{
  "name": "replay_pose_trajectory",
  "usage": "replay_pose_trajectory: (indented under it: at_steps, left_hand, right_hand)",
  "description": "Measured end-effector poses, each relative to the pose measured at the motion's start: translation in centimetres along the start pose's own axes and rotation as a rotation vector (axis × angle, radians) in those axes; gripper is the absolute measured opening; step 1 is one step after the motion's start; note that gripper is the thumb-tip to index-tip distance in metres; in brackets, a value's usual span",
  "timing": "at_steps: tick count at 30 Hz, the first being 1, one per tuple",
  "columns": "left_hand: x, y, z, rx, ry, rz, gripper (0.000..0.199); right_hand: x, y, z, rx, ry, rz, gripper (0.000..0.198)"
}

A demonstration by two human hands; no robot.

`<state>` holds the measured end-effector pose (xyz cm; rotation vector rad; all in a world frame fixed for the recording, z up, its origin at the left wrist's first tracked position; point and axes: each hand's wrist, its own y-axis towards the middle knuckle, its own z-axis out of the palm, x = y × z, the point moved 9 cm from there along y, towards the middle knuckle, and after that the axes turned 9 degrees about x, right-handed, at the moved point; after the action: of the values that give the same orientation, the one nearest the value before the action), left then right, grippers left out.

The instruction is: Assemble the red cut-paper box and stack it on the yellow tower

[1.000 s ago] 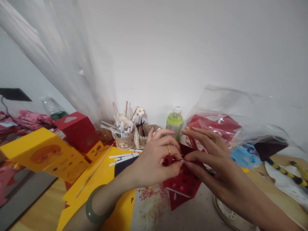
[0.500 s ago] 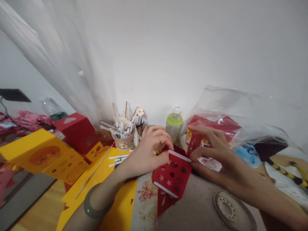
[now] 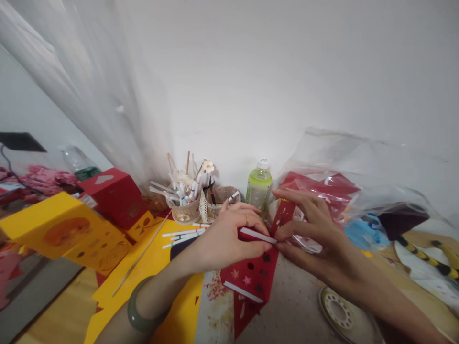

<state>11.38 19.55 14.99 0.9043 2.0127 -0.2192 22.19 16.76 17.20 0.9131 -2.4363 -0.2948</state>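
A red paper box (image 3: 251, 274) with star-shaped and round cut-outs is tilted between my hands. White tape strips run along its upper and lower edges; the upper strip (image 3: 257, 235) lies between my fingers. My left hand (image 3: 233, 234), with a ring and a green bangle, is closed on the box's upper part, thumb in front and fingers behind. At the right end of the upper strip, thumb and forefinger of my right hand (image 3: 308, 224) pinch the corner. Whether they hold the strip or the paper is hard to tell. A red flap (image 3: 285, 212) rises behind that hand.
Behind the hands stand a basket of markers (image 3: 184, 210) and a green-topped drink bottle (image 3: 259, 184). Yellow (image 3: 71, 229) and red (image 3: 111, 196) paper boxes are on the left. A tape roll (image 3: 337, 310) lies front right, near a clear plastic bag (image 3: 358, 191).
Both hands and the red box have shifted slightly left and down. My left thumb has slid right along the upper strip, closer to my right fingertips.
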Motion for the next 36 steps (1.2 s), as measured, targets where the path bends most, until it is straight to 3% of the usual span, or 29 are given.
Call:
replay_pose_trajectory:
  at_steps: [4,10,13,20,26,36]
  left_hand:
    - [1.0,0.1,-0.5,0.028,-0.035,-0.08,0.006]
    - [2.0,0.4,-1.6,0.022,-0.127,0.026,0.007]
    - [2.3,0.4,-1.6,-0.002,-0.118,-0.001,0.005]
    - [1.6,-0.1,-2.1,-0.191,-0.009,-0.014,0.007]
    - [-0.4,-0.6,-1.2,-0.17,0.18,0.058,0.008]
    - [-2.2,-1.2,-1.0,-0.202,0.292,0.145,0.009]
  right_hand:
    - [-0.5,-0.1,-0.5,-0.008,0.017,0.031,0.01]
    - [-1.5,-0.2,-1.6,-0.1,0.002,0.075,0.01]
    - [-1.4,-0.1,-1.7,-0.136,-0.088,0.051,0.011]
    - [2.5,-1.4,-3.6,-0.494,-0.441,-0.101,0.006]
    - [4.1,-1.1,-0.6,-0.292,-0.452,-0.253,0.011]
    - [4.6,-1.5,-0.4,-0.262,-0.45,-0.286,0.013]
